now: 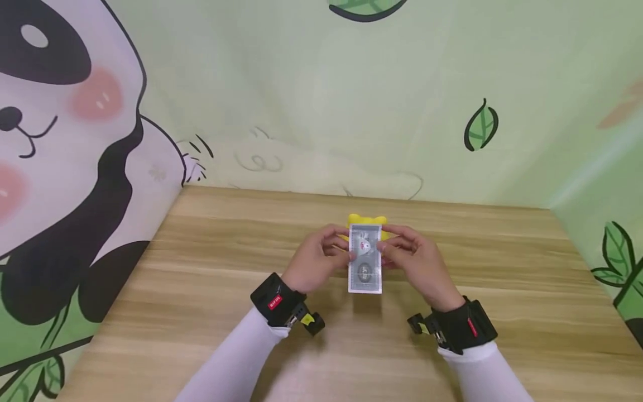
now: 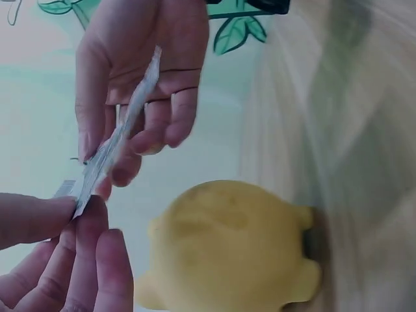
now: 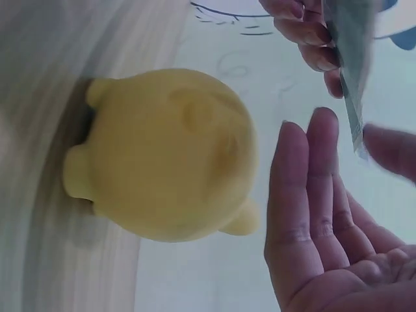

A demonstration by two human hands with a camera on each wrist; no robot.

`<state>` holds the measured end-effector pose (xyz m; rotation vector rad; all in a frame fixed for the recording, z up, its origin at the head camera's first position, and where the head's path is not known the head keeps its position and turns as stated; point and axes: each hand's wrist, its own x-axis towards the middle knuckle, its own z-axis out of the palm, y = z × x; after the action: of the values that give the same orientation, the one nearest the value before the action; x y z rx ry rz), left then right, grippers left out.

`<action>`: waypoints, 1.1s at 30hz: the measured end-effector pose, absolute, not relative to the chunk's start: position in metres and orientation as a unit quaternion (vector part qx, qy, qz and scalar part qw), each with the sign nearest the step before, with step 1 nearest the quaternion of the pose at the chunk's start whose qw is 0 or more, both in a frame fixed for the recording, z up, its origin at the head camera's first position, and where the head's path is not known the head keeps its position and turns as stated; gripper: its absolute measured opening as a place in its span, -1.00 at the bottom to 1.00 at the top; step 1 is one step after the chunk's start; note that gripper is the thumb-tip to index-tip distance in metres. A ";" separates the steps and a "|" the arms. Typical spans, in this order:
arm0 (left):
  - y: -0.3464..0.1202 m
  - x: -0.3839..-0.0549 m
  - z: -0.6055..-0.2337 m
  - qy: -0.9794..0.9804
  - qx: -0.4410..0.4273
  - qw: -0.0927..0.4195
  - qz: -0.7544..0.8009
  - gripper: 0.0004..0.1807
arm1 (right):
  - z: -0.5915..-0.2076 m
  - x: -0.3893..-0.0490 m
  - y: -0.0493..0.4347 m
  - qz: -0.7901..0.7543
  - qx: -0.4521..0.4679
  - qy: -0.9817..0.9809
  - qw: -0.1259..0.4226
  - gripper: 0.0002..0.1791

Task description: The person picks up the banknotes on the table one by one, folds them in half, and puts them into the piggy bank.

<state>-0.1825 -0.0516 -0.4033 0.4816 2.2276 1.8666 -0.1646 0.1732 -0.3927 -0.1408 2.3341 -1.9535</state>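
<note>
Lengthwise toward the body, a grey printed banknote (image 1: 365,281) with a pale border is held up over the table. My left hand (image 1: 317,261) pinches its left edge between thumb and fingers. On the opposite edge, my right hand (image 1: 421,265) has its thumb on the printed face and the other fingers behind. In the left wrist view the note (image 2: 120,133) appears almost edge-on, slightly bent. Behind it stands a round yellow piggy bank (image 3: 169,156) with stubby feet; in the head view the note and hands mostly hide it, leaving its top (image 1: 368,219) showing.
The wood-grain table (image 1: 211,312) reaches back to a pale green wall covering (image 1: 321,111) with drawn leaves. A large printed panda (image 1: 75,139) fills the left side. Black straps with small cameras sit on both wrists, below them white sleeves (image 1: 228,357).
</note>
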 end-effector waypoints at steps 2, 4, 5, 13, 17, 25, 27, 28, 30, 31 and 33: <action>-0.051 -0.186 -0.399 0.748 0.165 0.082 0.637 -0.55 | -0.390 -0.167 0.173 -0.640 -0.052 0.765 0.050 -0.44; -0.051 -0.188 -0.397 0.746 0.165 0.071 0.641 -0.52 | -0.388 -0.168 0.173 -0.633 -0.056 0.771 0.047 -0.38; -0.050 -0.188 -0.396 0.746 0.162 0.066 0.643 -0.50 | -0.388 -0.167 0.173 -0.628 -0.057 0.775 0.043 -0.35; -0.047 -0.188 -0.392 0.755 0.148 0.029 0.639 -0.47 | -0.388 -0.165 0.170 -0.596 -0.076 0.800 -0.015 -0.29; -0.046 -0.188 -0.391 0.760 0.152 0.012 0.632 -0.65 | -0.387 -0.165 0.168 -0.599 -0.075 0.797 -0.031 -0.35; -0.045 -0.188 -0.390 0.745 0.147 0.022 0.651 -0.54 | -0.385 -0.164 0.166 -0.610 -0.044 0.791 -0.030 -0.47; -0.045 -0.188 -0.390 0.740 0.141 0.037 0.657 -0.47 | -0.385 -0.164 0.166 -0.614 -0.035 0.788 -0.024 -0.48; -0.045 -0.187 -0.390 0.743 0.142 0.042 0.653 -0.49 | -0.386 -0.164 0.167 -0.617 -0.031 0.786 -0.021 -0.49; -0.045 -0.187 -0.390 0.748 0.142 0.054 0.646 -0.58 | -0.386 -0.165 0.167 -0.627 -0.028 0.779 -0.016 -0.53; -0.046 -0.187 -0.390 0.750 0.144 0.058 0.643 -0.64 | -0.386 -0.165 0.166 -0.631 -0.029 0.776 -0.014 -0.56; -0.046 -0.187 -0.391 0.751 0.150 0.067 0.640 -0.73 | -0.387 -0.166 0.166 -0.638 -0.030 0.769 -0.012 -0.61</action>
<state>-0.1870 -0.0459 -0.3908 0.4508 2.2628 1.9301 -0.1657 0.1660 -0.3869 -0.0960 2.4343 -2.0200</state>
